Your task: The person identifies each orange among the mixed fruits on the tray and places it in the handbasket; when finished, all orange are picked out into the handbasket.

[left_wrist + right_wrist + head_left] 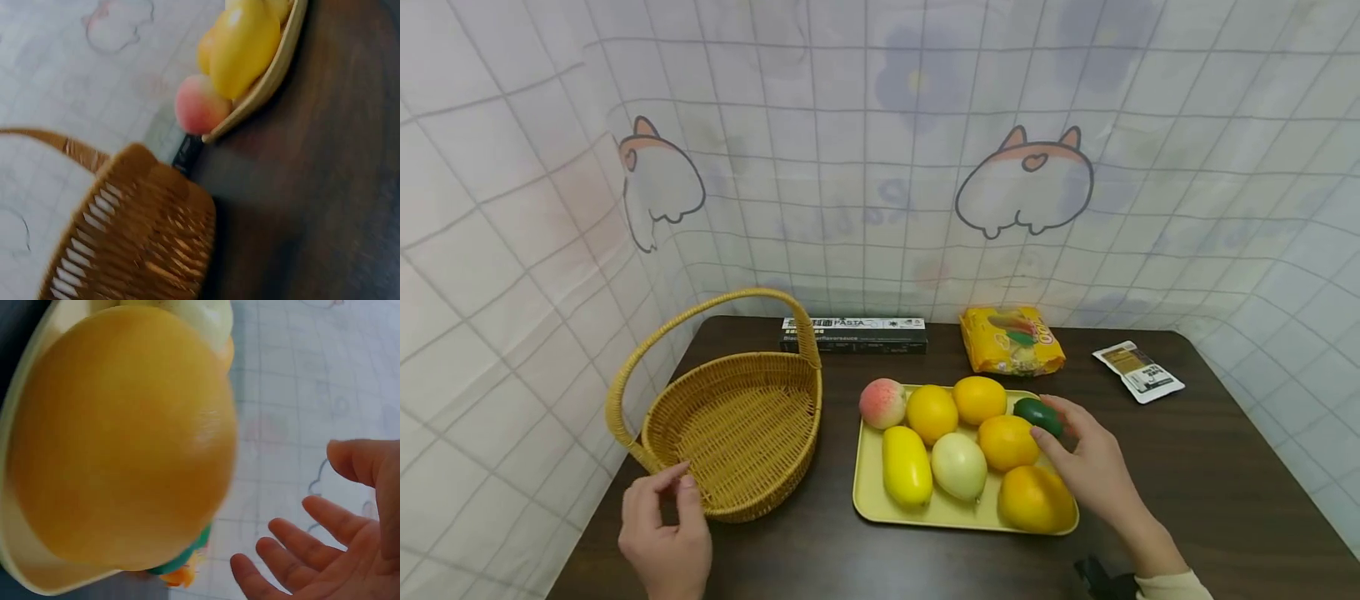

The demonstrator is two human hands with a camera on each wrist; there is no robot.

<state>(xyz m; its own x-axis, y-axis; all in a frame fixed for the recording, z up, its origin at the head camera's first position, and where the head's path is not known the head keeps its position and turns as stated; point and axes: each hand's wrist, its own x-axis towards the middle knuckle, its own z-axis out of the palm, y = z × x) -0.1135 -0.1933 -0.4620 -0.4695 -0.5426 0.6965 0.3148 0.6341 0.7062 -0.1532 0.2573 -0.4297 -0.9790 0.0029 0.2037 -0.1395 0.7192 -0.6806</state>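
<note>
A yellow tray [940,523] holds a peach [882,403], a green fruit [1038,415], a pale green fruit [958,467], a yellow mango-like fruit [907,468] and several orange-yellow fruits [1007,442]. Over the tray's right side is my right hand [1093,467], its fingers next to the green fruit. The right wrist view shows this hand apart from the large orange-yellow fruit [125,437], fingers spread and palm bare. To the left, my left hand [666,525] is by the near rim of a wicker basket [745,433], fingers loosely bent, holding nothing visible. The left wrist view does not show it.
Behind the basket and tray lie a pasta box [853,336] and a yellow packet [1011,340]. A small white-and-brown sachet [1138,372] is at the back right. The basket's tall handle [700,312] arches up. A dark object [1101,577] sits by the right wrist.
</note>
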